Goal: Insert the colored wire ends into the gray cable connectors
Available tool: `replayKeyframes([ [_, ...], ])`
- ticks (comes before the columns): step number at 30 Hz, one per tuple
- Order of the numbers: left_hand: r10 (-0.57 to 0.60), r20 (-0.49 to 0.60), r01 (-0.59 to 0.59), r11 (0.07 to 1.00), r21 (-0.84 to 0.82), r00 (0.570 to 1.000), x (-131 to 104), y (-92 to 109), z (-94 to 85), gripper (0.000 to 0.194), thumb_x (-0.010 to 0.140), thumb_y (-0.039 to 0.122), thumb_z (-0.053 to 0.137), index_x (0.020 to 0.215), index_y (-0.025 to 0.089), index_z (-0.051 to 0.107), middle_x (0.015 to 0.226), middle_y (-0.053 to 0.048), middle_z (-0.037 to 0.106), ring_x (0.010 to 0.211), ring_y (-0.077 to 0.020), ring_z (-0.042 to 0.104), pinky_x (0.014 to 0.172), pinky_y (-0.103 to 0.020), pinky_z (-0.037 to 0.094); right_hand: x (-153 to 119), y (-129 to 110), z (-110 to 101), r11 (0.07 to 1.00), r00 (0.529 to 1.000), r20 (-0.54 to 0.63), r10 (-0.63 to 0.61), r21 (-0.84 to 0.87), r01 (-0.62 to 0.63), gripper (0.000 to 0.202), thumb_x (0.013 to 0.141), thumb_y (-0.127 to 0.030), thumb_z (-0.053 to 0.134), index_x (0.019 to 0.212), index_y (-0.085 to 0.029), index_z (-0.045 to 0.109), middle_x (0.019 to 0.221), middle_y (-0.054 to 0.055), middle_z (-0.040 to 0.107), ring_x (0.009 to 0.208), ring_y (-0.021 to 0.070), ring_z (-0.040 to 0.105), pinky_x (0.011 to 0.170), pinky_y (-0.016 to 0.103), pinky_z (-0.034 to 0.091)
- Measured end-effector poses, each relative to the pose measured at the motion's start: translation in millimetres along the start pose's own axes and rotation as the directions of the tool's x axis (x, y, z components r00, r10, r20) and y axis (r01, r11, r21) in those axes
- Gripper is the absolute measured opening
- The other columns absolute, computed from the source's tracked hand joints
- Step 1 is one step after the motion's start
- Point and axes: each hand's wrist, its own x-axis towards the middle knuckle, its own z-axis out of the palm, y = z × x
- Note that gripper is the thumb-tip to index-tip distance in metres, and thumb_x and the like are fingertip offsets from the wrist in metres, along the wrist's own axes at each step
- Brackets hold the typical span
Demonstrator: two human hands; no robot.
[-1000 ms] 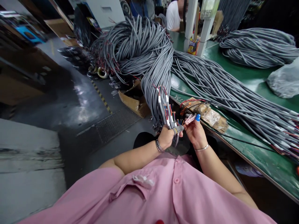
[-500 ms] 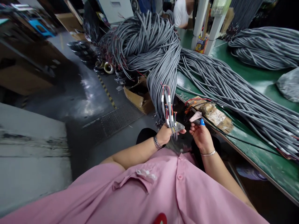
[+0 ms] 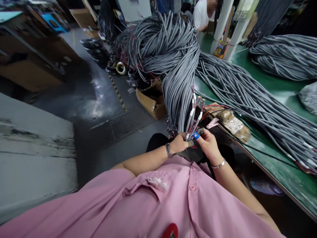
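Several grey cable ends, with white wraps and thin coloured wires fanning from their tips, stand up out of my left hand, which is closed around them. My right hand has come against the same cables from the right. Its blue-covered thumb and a grey-covered finger close on the lower wires, next to the left fingers. Just beyond the cable ends hangs a thick bundle of grey cables, draped down from the table's edge. Part of the grip is hidden behind the fingers.
On the green table lie a long row of grey cables and a coil. A tape-wrapped block sits at its near edge. An open cardboard box stands on the floor. A person in white is at the back.
My right hand has moved left from beside the pink piece at the table's edge onto the cable ends. The cable ends now lean right and are more spread. The view has shifted slightly.
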Motion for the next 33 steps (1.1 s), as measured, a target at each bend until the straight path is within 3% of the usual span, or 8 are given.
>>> replayKeyframes([
  [10, 0.107, 0.011, -0.108, 0.991, 0.08, 0.994, -6.9, 20.6, 1.4, 0.033, 0.077, 0.042, 0.068, 0.063, 0.012, 0.064, 0.056, -0.003, 0.062, 0.05, -0.0094, 0.055, 0.055, -0.022, 0.047, -7.0, 11.0, -8.4, 0.999, 0.994, -0.104, 0.023, 0.028, -0.02, 0.019, 0.074, -0.038, 0.07, 0.077, -0.02, 0.065, 0.066, -0.002, 0.057, 0.058, 0.0109, 0.047, 0.055, 0.024, 0.039],
  [18, -0.009, -0.044, 0.009, 1.0, -0.017, 0.999, -2.2, 13.7, 4.0, 0.028, 0.064, 0.035, 0.079, 0.074, 0.012, 0.066, 0.062, -0.003, 0.067, 0.057, -0.0141, 0.063, 0.057, -0.024, 0.049, -8.7, 1.4, -5.9, 0.998, 0.997, -0.035, -0.063, 0.016, 0.063, 0.014, 0.077, -0.033, 0.069, 0.074, -0.021, 0.063, 0.064, -0.002, 0.061, 0.061, 0.014, 0.054, 0.062, 0.028, 0.046],
  [28, -0.029, 0.085, 0.008, 0.973, 0.231, 0.996, 1.3, 25.2, 0.6, 0.036, 0.074, 0.043, 0.071, 0.06, 0.01, 0.066, 0.056, -0.006, 0.065, 0.049, -0.0109, 0.057, 0.053, -0.022, 0.046, -3.6, 7.4, -12.8, 0.997, 0.999, -0.045, 0.024, 0.074, -0.021, 0.017, 0.074, -0.033, 0.072, 0.078, -0.019, 0.062, 0.068, -0.002, 0.061, 0.059, 0.0114, 0.052, 0.059, 0.026, 0.044],
  [33, -0.051, 0.027, 0.049, 0.996, 0.073, 0.998, 5.1, 21.6, 3.9, 0.032, 0.069, 0.04, 0.075, 0.065, 0.01, 0.066, 0.06, -0.006, 0.066, 0.053, -0.0127, 0.061, 0.056, -0.024, 0.051, -2.9, 6.4, -15.0, 0.999, 0.996, -0.094, -0.006, 0.037, 0.01, 0.017, 0.071, -0.033, 0.074, 0.076, -0.019, 0.064, 0.07, -0.001, 0.063, 0.061, 0.0117, 0.053, 0.061, 0.026, 0.044],
])
